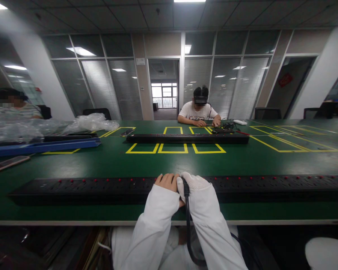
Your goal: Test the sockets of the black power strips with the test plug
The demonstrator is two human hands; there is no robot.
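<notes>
A long black power strip (101, 191) with a row of red dots along its top lies across the near side of the green table. My left hand (166, 182), bare below a white sleeve, is curled over the strip's middle, its fingers bent onto the top. Right beside it, my right hand (195, 183) in a white dotted glove is closed around the ribbed end of a black cable (188, 221). From there the cable hangs over the table's front edge towards my lap. What the cable's end meets is hidden between the hands.
A second black power strip (186, 138) lies farther back over yellow tape outlines. Clear plastic wrap (90, 123), a blue strip (73, 146) and a phone-like slab (8, 164) are at left. A co-worker (198, 108) sits opposite near tangled cables (228, 125); another person (15, 105) is at far left.
</notes>
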